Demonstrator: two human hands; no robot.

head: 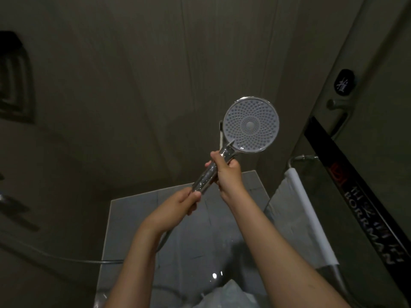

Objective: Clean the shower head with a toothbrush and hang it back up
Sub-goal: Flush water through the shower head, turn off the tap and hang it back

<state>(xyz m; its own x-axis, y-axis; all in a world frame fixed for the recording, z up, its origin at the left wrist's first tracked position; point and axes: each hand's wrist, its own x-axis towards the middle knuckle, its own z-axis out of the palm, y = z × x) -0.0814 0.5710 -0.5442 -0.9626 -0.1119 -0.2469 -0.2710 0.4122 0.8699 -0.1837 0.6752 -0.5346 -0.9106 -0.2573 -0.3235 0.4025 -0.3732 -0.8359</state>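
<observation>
1. I see the shower head (pixel 251 125) held up by the wall, holes facing me. It is not hung up yet.
2. The left hand (pixel 178 204) grips the handle's bottom end. The right hand (pixel 226 172) grips it higher up.
3. I see no toothbrush, so I cannot tell if the scrubbing is done.

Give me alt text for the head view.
Both hands grip a shower head by its handle, nozzles facing the camera: left hand at the hose end, right hand higher. A towel hangs at right.
</observation>
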